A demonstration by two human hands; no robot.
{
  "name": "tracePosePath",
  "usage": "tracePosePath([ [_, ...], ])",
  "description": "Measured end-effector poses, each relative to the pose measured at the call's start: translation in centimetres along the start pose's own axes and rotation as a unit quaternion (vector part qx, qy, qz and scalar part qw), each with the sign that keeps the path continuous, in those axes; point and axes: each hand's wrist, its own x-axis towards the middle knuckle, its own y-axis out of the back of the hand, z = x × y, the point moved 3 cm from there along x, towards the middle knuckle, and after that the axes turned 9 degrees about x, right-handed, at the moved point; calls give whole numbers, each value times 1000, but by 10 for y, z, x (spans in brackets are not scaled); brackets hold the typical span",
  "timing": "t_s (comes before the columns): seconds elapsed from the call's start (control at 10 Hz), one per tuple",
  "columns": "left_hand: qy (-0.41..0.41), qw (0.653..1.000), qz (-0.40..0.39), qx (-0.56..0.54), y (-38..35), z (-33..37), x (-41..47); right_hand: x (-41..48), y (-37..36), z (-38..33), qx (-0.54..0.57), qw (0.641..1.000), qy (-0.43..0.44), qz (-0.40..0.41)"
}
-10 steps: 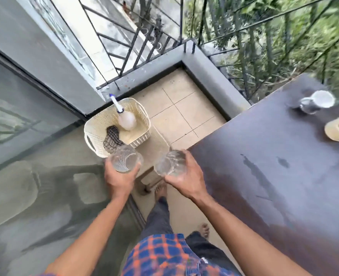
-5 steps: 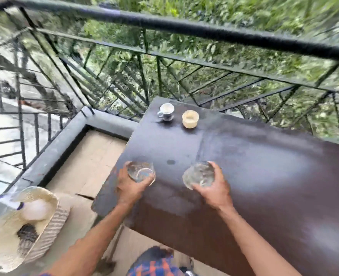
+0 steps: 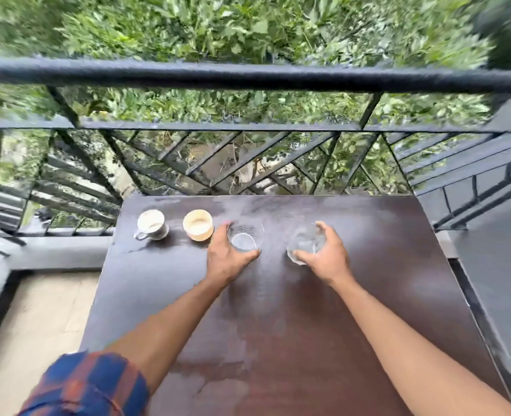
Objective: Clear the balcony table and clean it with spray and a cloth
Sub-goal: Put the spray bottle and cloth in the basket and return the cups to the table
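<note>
My left hand is wrapped around a clear glass at centre frame, and my right hand grips a second glass just to its right; both sit on or just above the dark table, and I cannot tell which. Further left, near the table's far edge, stand a white cup and a tan cup, the tan one just beside my left thumb.

The risks as I judge them: the tabletop looks wet and streaked, so a glass could slide if I set it down carelessly. My left hand is close enough to the tan cup to knock it. Everything stands near the railing (with a drop into foliage beyond), so a nudge outward could send something over. The glasses are smooth and may slip.

I can read no writing, brand or label anywhere; spray and cloth are not in view.
</note>
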Motion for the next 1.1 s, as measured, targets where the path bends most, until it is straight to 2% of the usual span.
tracePosePath([
  [0.4, 32, 999, 28, 0, -22, -6, 59, 62, -33, -27, -28, 1000, -2, 3],
  [0.8, -9, 1000, -9, 5, -22, -6, 62, 72, -44, -20, -31, 999, 20, -7],
  [1.1, -11, 1000, -22, -10, -4, -8, 37, 36, -29, -4, -50, 998, 27, -10],
])
